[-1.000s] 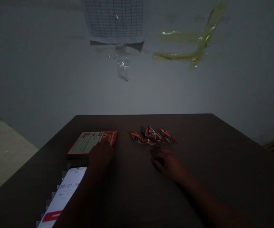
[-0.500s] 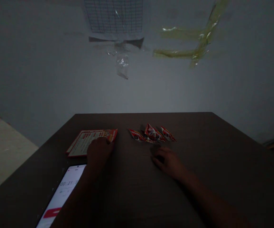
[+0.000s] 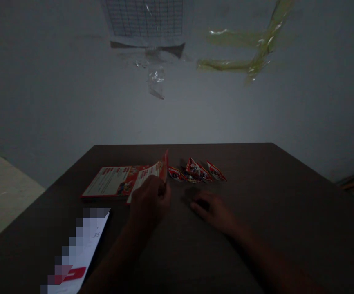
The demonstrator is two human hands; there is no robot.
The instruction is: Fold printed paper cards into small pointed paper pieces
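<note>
My left hand (image 3: 151,198) is closed on a red and cream printed sheet (image 3: 144,176), whose right end bends upward off the table. Left of it, a stack of similar printed sheets (image 3: 108,182) lies flat on the dark table. My right hand (image 3: 210,208) rests low over the table with curled fingers, thumb and fingertips slightly apart, and nothing is visible between them. Just beyond it lie several small red wrapped packets (image 3: 195,169), which it does not touch.
A phone (image 3: 86,253) with a lit screen, partly pixelated, lies at the near left beside my left forearm. Behind the table (image 3: 272,163) stands a wall with a taped grid sheet (image 3: 146,18) and yellowish tape (image 3: 265,45).
My left hand has moved right from the stack, bringing one sheet with it and lifting its right end. My right hand has shifted slightly left. The view has tilted a little.
</note>
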